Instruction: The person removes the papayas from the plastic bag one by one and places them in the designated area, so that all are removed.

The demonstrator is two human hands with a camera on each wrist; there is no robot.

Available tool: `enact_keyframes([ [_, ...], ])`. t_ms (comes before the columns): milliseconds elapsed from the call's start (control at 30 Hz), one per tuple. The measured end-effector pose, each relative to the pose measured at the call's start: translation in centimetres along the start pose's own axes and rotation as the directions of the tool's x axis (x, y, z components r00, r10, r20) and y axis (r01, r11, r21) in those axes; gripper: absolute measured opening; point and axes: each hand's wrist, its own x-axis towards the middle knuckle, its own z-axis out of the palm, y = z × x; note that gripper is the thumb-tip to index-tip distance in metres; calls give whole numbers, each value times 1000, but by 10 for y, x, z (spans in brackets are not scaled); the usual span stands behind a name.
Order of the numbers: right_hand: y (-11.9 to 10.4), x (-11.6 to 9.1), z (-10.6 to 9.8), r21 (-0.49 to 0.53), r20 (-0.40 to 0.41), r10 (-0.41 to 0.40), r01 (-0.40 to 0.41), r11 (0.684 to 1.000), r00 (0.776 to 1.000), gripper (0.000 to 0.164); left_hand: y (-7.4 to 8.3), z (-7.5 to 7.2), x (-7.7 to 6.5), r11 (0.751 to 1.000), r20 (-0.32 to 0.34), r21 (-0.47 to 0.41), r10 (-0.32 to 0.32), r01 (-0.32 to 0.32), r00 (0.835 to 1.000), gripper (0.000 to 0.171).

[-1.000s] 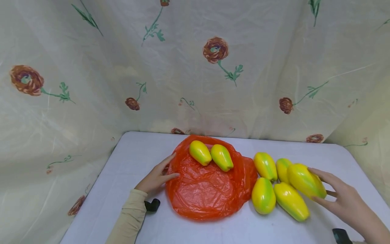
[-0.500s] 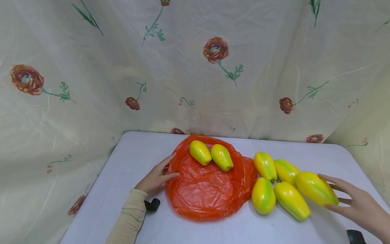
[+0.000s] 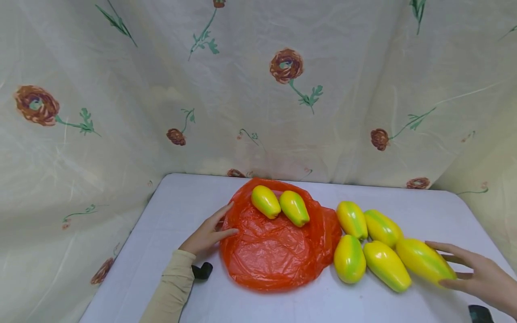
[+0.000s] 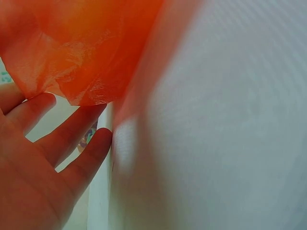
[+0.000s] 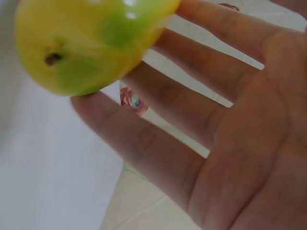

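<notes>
My left hand [image 3: 208, 233] lies at the left edge of a red plastic bag [image 3: 270, 260], thumb and fingers spread apart. In the left wrist view, its straight, relaxed fingers [image 4: 86, 153] touch the edge of the bag. Two yellow-green papayas [image 3: 265, 202] [image 3: 294, 208] lie at the back of the bag. On the right, my right hand [image 3: 476, 273] holds another papaya [image 3: 426, 261] by its near end, between thumb and fingers. In the right wrist view, fingertips touch the underside of this papaya [image 5: 91, 43]; the thumb is mostly out of frame.
Several more papayas [image 3: 349, 259] [image 3: 387, 265] [image 3: 383, 228] [image 3: 352, 220] lie close together right of the bag on the white table [image 3: 299, 309]. A flower-patterned curtain [image 3: 323, 112] hangs behind and at the sides. Black wrist straps [image 3: 202, 271] [image 3: 479, 313] show near both hands.
My right hand has moved right and toward me with its papaya, away from the one behind, which has shifted slightly and shows fully. The left hand and bag stay in place.
</notes>
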Motion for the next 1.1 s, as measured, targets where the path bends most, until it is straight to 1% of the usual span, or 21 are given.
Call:
enact_keyframes([
  [100, 4, 2, 1, 12, 34, -7, 6, 1000, 999, 93, -1, 0, 0, 1000, -5, -3, -5, 5, 1000, 83],
  [267, 10, 6, 4, 24, 42, -43, 42, 999, 998, 87, -3, 1, 1, 1000, -13, -8, -8, 8, 1000, 82],
  [500, 15, 12, 8, 21, 72, -39, 37, 999, 997, 85, -2, 1, 1, 1000, -5, -12, -2, 2, 1000, 82],
  [800, 17, 16, 8, 14, 72, -36, 35, 999, 997, 86, -3, 0, 1, 1000, -9, -5, 0, 0, 1000, 83],
  [1100, 17, 17, 11, 9, 80, -15, 15, 1000, 997, 86, -2, 0, 0, 1000, -2, -17, 2, -2, 1000, 83],
])
